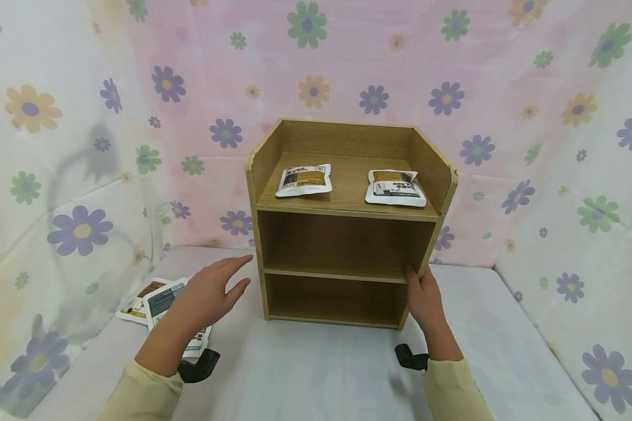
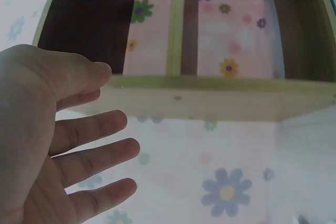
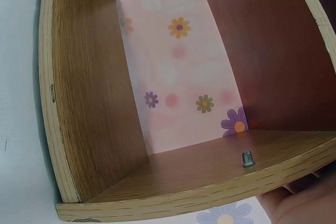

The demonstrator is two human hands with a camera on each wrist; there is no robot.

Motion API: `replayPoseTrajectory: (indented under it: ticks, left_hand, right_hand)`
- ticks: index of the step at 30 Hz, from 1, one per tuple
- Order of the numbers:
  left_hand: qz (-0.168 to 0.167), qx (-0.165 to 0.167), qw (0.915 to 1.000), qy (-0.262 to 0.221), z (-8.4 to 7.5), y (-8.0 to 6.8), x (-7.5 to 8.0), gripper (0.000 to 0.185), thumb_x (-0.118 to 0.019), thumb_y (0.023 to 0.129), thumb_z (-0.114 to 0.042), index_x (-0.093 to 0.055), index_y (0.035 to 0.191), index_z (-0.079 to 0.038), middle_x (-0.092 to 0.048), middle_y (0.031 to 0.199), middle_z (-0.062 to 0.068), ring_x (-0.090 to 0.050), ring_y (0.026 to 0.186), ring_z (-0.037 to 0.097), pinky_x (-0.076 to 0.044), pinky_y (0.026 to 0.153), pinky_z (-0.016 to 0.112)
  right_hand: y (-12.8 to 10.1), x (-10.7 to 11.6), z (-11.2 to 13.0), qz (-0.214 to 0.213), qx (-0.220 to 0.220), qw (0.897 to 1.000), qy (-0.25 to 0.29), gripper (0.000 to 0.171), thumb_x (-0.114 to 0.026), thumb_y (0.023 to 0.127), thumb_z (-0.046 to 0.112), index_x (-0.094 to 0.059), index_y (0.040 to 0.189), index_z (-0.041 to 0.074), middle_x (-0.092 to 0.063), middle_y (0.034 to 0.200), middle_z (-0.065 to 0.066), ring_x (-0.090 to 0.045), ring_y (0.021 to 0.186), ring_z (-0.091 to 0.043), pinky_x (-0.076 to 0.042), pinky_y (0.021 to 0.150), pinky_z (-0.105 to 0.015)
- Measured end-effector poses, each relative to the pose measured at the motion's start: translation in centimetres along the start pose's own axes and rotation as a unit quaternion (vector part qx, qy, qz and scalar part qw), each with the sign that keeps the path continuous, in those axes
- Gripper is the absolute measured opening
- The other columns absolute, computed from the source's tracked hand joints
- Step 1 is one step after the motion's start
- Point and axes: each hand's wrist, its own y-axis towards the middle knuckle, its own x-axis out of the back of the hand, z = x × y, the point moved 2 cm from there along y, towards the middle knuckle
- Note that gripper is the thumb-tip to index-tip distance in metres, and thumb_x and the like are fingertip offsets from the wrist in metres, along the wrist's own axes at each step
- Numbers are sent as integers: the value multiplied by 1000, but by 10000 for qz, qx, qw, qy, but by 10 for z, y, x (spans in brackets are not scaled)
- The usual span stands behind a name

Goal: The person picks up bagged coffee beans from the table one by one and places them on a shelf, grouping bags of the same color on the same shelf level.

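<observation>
The fingers of the right hand are curled round the front right edge of the wooden shelf unit, which is stood on the tabletop. The left hand is held open, fingers straight, just beside the unit's left side, not touching it. Two packets are laid on the top shelf.
</observation>
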Motion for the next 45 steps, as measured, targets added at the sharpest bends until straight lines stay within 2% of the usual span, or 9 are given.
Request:
replayPoseTrajectory:
  ticks: [17, 22, 28, 36, 45]
  left_hand:
    - [441, 417, 9981, 52, 38, -17, 4, 47, -59, 96, -23, -50, 139, -6, -59, 133, 19, -55, 122, 41, -47, 98, 57]
    - [545, 427, 9976, 36, 51, -20, 3, 46, -58, 96, -23, -50, 138, -6, -58, 133, 21, -55, 121, 42, -46, 98, 58]
    - [619, 426, 9972, -16, 63, -24, -2, 45, -57, 97, -24, -52, 137, -4, -59, 132, 21, -59, 116, 40, -48, 95, 57]
    - [936, 895, 9916, -60, 80, -30, -12, 47, -58, 96, -24, -51, 138, -4, -58, 133, 23, -56, 119, 44, -46, 96, 60]
    - [928, 998, 9907, 46, 101, -38, -24, 46, -62, 93, -23, -54, 134, -6, -61, 129, 20, -56, 119, 44, -46, 93, 60]
  right_hand:
    - [2, 0, -1, -2, -3, 10000, 35, 59, -26, 104, 46, -23, 153, 14, -41, 148, -21, -47, 130, -44, -40, 103, -65]
    - [1, 0, 1, 13, -58, 10000, 50, 59, -26, 104, 46, -23, 153, 14, -41, 147, -21, -47, 130, -44, -41, 102, -65]
    - [1, 0, 1, 23, -77, 10000, 42, 59, -26, 104, 45, -22, 153, 14, -41, 148, -21, -47, 130, -44, -40, 102, -65]
    - [0, 1, 1, -4, -31, 10000, 36, 59, -26, 104, 45, -23, 153, 14, -41, 148, -22, -47, 130, -45, -41, 102, -65]
    - [0, 0, 1, -6, -14, 10000, -8, 58, -26, 104, 45, -24, 152, 13, -42, 146, -22, -48, 129, -44, -40, 103, -64]
